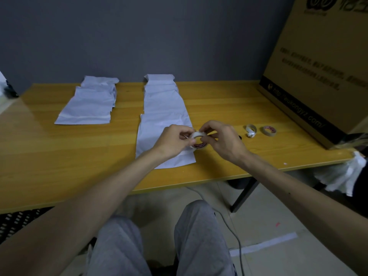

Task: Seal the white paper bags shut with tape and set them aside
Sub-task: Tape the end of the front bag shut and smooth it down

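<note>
Over the nearest white paper bag (154,132), its length running away, left hand (172,140) and right hand (222,139) both pinch the tape roll (196,135)

A single wide-angle camera on the person's head looks forward and steeply down over the near edge of the table (59,156), so the person's own knees (199,236) and the floor (268,216) fill the bottom of the frame and the grey wall (139,36) behind the table fills the top. It sits close: both forearms run in from the lower corners, and the left hand (173,142) and right hand (223,142), holding a roll of tape (197,139) between them, meet near the middle. The lens seems to bend the edges, where the cardboard box (318,76) at far right leans and blurs.
</note>
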